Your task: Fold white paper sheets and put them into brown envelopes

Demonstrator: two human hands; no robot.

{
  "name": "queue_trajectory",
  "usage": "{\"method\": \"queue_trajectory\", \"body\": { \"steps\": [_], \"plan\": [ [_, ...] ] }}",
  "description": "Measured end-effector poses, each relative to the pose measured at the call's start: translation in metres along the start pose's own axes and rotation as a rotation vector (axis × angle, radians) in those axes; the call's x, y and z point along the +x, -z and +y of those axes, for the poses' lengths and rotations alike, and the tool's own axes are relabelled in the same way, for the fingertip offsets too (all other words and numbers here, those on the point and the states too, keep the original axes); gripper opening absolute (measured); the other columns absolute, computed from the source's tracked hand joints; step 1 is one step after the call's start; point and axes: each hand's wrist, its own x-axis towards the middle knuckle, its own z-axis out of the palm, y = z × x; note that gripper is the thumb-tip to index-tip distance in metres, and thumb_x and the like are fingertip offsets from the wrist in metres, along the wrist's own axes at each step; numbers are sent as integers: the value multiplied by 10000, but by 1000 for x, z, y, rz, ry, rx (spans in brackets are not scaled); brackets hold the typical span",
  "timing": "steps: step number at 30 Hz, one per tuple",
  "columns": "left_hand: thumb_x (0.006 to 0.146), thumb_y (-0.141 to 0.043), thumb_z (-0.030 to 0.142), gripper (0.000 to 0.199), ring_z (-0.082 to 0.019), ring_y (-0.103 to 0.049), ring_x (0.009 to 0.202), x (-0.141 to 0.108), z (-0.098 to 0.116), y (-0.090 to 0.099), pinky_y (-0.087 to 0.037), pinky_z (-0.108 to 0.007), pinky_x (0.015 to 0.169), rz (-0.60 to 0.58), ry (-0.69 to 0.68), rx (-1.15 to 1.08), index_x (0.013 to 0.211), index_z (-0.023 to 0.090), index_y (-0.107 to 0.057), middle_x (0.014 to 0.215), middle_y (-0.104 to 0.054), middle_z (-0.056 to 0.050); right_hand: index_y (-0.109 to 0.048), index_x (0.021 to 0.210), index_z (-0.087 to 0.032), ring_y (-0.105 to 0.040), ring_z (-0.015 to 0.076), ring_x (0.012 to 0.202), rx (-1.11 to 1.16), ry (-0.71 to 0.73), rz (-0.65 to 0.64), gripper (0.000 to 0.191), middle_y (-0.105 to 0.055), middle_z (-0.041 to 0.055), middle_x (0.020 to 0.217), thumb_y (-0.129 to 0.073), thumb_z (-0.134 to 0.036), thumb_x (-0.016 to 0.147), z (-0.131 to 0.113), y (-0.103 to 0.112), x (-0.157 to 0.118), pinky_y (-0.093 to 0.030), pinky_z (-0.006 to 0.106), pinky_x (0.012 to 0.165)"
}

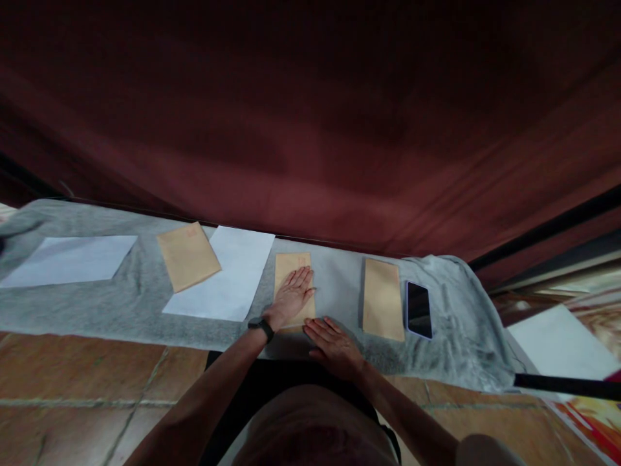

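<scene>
A brown paper envelope (pixel 281 266) with small reddish print at its top lies upright in front of me on the grey cloth. My left hand (pixel 294 292), with a dark band at the wrist, is pressed flat on it, fingers stretched out and covering its middle. At the envelope's lower right corner, my right hand (pixel 334 347) rests with its fingers extended, the fingertips touching the edge. Neither hand grips anything. To the right lies another brown envelope (pixel 383 299), apart from both hands.
A grey cloth (pixel 145 317) covers the long narrow surface. A dark phone (pixel 418 310) lies right of the second envelope. Leftward, a third envelope (pixel 189 257) overlaps a white sheet (pixel 233 278); another white sheet (pixel 72 260) lies farther left. A dark red panel (pixel 310 162) rises behind.
</scene>
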Motion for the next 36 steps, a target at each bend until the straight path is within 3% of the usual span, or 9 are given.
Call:
{"method": "queue_trajectory", "body": {
  "steps": [5,10,15,23,36],
  "plan": [
    [1046,-333,429,597,-269,-349,1514,20,-14,-1,-247,-509,1254,20,40,-3,1577,155,-345,1603,-426,-149,-401,1562,-250,-423,212,1476,29,-18,-14,563,-439,69,1593,-528,-364,1026,-2,5,1,-334,470,1257],
    [1050,-320,458,590,-270,-312,1531,22,-19,3,-208,-499,1264,-22,16,21,1561,168,-382,1622,-402,-126,-387,1568,-242,-415,212,1481,55,-25,-35,561,-425,60,1602,-505,-343,1029,-2,6,1,-316,470,1265],
    [1057,-326,467,574,-246,-278,1545,7,-20,7,-154,-494,1280,-62,-73,11,1572,217,-366,1636,-387,-84,-409,1557,-236,-435,215,1468,50,-16,-16,538,-456,72,1584,-499,-360,1041,-1,5,2,-316,465,1260],
    [1067,-303,460,579,-208,-222,1563,-18,-11,20,-109,-426,1292,-169,-151,69,1575,187,-357,1661,-335,-76,-440,1536,-221,-459,215,1449,4,-4,1,532,-489,83,1564,-540,-339,1027,-1,3,2,-322,458,1248],
    [1070,-329,385,526,-182,-210,1564,-54,7,40,-116,-430,1286,-244,-225,11,1571,225,-348,1669,-317,-48,-457,1524,-201,-446,210,1457,-23,22,14,514,-500,81,1556,-523,-327,1031,3,-4,0,-315,461,1252]
  ]
}}
